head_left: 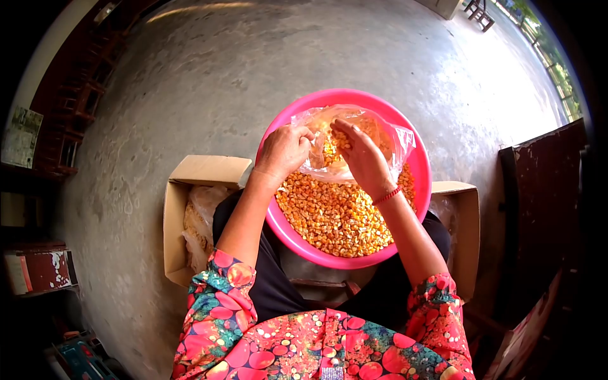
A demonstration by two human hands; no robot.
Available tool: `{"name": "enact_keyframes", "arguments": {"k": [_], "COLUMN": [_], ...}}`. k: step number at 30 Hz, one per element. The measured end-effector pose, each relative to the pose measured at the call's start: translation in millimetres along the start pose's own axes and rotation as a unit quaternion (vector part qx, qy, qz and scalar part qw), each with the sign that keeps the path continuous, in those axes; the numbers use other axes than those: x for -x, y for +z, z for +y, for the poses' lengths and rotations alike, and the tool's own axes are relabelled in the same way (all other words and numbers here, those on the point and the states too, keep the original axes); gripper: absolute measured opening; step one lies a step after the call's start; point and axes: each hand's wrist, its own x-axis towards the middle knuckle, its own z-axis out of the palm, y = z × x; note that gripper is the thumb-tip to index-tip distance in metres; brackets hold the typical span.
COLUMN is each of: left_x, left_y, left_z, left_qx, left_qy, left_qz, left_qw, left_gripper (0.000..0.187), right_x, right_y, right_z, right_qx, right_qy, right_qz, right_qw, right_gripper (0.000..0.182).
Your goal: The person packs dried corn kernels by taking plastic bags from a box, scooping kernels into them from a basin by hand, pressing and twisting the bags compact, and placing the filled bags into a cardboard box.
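Note:
A pink basin (pixel 422 190) rests at my knees, with loose orange-yellow corn kernels (pixel 335 215) in it. On the far part of the corn lies a clear plastic bag (pixel 398 136), its mouth spread and kernels inside. My left hand (pixel 286 151) is closed on the bag's left edge, thumb and fingers pinched together. Over the bag's mouth, my right hand (pixel 362 155) has its fingers curled around some corn kernels; its palm side is partly hidden. A red bracelet (pixel 387 196) circles my right wrist.
An open cardboard box (pixel 174 221) on the left holds filled plastic bags (pixel 204 218). Another cardboard box (pixel 467 234) stands on the right, partly behind my leg. Dark wooden furniture (pixel 538 183) lines the right side. Grey concrete floor (pixel 209 82) surrounds the basin.

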Motion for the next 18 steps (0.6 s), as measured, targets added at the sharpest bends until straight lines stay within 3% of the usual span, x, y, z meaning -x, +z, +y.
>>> {"name": "enact_keyframes", "arguments": {"k": [2,4,6,9,10,12,14,16,18], "left_x": [-0.2,-0.1,0.4,0.8,0.8,1.5,2.4,2.5,2.4], "left_y": [0.7,-1.1,-5.6,-2.8,-1.6,-0.1,-3.2,-6.4,-8.6], "left_z": [0.2,2.3,5.8,-0.5,-2.7,-6.4,-3.8,0.2,2.8], "left_qx": [0.003,0.008,0.011,0.013,0.013,0.014,0.016,0.019,0.023], "left_qy": [0.002,0.004,-0.018,-0.003,-0.003,0.019,0.01,0.001,-0.022], "left_qz": [0.004,0.011,-0.009,0.008,0.009,0.027,0.024,0.02,0.001], "left_qw": [1.0,1.0,1.0,1.0,1.0,0.999,1.0,1.0,0.999], "left_gripper": [0.021,0.021,0.021,0.02,0.02,0.02,0.02,0.02,0.019], "right_x": [-2.4,14.3,15.5,26.8,32.7,41.0,52.1,60.5,63.9], "right_y": [-6.5,16.0,12.2,13.1,19.0,12.8,9.9,-1.4,-3.9], "right_z": [9.0,-14.0,-16.6,-32.3,-36.3,-22.7,-11.0,2.7,12.1], "right_qx": [-0.047,0.291,0.31,0.284,0.382,0.502,0.599,0.713,0.726], "right_qy": [-0.009,-0.031,-0.068,0.096,0.119,0.006,-0.037,-0.154,-0.12], "right_qz": [-0.05,-0.045,-0.045,-0.185,-0.208,-0.285,-0.254,-0.218,-0.236], "right_qw": [0.998,0.955,0.947,0.936,0.893,0.817,0.759,0.649,0.634], "right_gripper": [0.047,0.048,0.042,0.028,0.024,0.02,0.016,0.016,0.016]}}
